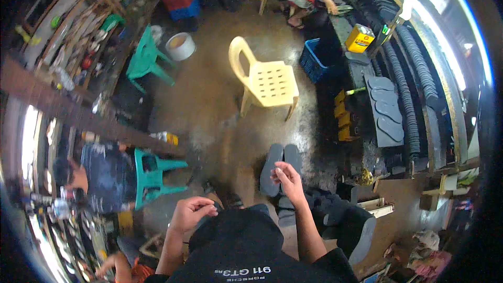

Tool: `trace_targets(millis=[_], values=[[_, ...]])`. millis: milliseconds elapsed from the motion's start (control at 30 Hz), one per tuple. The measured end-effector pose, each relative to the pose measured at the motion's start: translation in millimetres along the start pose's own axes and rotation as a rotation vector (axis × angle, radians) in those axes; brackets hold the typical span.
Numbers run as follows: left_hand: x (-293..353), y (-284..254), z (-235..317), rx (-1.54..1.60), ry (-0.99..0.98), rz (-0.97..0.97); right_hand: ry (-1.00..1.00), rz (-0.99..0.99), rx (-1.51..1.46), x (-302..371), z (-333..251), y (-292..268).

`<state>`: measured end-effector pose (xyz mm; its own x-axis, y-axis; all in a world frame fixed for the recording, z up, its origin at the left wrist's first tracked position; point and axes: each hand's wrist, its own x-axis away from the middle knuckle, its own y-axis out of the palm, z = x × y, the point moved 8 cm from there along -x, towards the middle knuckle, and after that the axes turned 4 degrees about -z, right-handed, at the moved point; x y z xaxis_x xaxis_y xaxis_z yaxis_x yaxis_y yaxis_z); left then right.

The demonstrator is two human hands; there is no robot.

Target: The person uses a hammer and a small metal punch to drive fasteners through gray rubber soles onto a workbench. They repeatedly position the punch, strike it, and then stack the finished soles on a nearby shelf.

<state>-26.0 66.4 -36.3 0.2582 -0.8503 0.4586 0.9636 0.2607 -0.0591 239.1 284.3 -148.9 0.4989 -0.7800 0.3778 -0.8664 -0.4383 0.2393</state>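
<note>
My left hand [193, 214] hangs in front of my dark shirt, fingers loosely bent, a gap between thumb and forefinger and nothing seen in it. Farther forward, my right hand [287, 179] is raised with its fingers half curled and apart, also without a visible object. Just beyond and partly behind it lie two long dark grey shoe soles [271, 172], side by side. More dark sole-shaped pieces are heaped in a pile [335, 207] beside my right forearm. Whether the right hand touches any sole is unclear from this angle.
A cream plastic chair [272, 81] stands ahead. Green plastic chairs [149, 60] are at left; a seated person [107, 175] is near one. On the right are a blue crate [313, 63], a yellow can [359, 38], a board of grey soles [385, 107] and racks of stacked soles.
</note>
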Motion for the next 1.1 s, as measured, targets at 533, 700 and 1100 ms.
trace_targets(millis=[533, 700, 1100], values=[[-558, 54, 118, -1.647, 0.741, -0.593, 0.306, 0.828, -0.202, -102, 120, 45], [-673, 22, 95, -1.831, 0.429, -0.865, 0.496, 0.929, -0.300, -88, 141, 17], [-696, 70, 79, -1.088, -0.349, -1.313, 0.732, 1.006, -0.299, -74, 84, -23]])
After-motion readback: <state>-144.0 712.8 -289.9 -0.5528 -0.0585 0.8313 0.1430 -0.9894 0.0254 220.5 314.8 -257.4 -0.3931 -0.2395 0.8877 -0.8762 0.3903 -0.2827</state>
